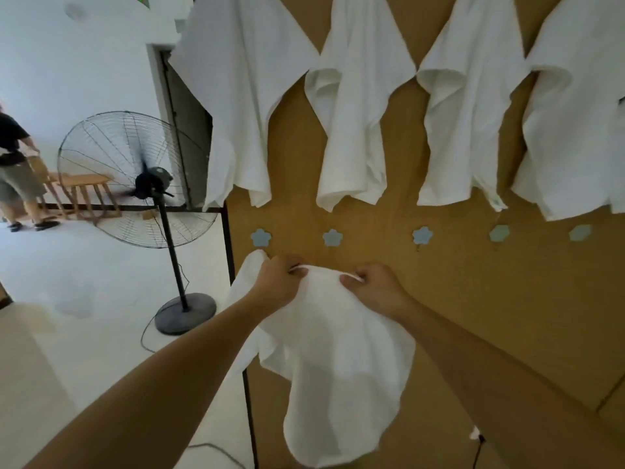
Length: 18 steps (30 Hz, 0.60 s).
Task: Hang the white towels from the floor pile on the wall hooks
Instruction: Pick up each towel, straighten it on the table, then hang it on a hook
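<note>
Towel [331, 350], soft, white, crumpled

Soft, even indoor light fills the scene, brightest on the white wall [84, 72] and pale floor [84, 272] at left, where detail washes out. The hanging towels [351, 106] are close to overexposed, their folds marked only by faint grey shading. The brown board [507, 299] looks duller and darkens toward the lower right. The wide lens bends straight lines near the edges. The picture is slightly soft overall, and the fan [135, 177] blades blur.
</note>
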Motion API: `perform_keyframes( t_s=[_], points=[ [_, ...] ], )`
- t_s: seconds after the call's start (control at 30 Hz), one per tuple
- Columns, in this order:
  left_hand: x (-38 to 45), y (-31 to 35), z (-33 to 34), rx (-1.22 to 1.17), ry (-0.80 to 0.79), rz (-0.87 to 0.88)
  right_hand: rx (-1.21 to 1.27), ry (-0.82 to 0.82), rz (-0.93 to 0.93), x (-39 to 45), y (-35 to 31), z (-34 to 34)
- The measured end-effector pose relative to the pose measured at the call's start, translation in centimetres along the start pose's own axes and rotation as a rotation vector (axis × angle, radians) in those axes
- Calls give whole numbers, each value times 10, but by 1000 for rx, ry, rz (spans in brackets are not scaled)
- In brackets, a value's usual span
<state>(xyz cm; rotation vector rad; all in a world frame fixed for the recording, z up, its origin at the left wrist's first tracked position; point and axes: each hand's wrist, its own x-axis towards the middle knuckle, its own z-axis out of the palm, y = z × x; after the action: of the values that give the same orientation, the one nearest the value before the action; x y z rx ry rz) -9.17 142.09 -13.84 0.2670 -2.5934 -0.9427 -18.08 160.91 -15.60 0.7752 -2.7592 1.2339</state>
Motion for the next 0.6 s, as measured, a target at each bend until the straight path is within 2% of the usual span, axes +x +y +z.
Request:
perform_keyframes(
  t_s=[0.13,0.23,0.37,0.43,0.53,0.6],
  points=[
    [39,-13,23,32,62,5,-49,137,-93,50,24,14],
    [68,-23,37,89,138,86,-50,267,-218,82,35,22],
    [102,-36,54,202,112,126,-262,481,-533,121,51,32],
    [115,-45,61,235,110,165,-338,522,-640,136,60,38],
    [126,-61,72,241,139,269,-340,570,-674,145,80,53],
    [128,-71,81,217,164,334,-292,632,-621,142,89,68]
  ],
)
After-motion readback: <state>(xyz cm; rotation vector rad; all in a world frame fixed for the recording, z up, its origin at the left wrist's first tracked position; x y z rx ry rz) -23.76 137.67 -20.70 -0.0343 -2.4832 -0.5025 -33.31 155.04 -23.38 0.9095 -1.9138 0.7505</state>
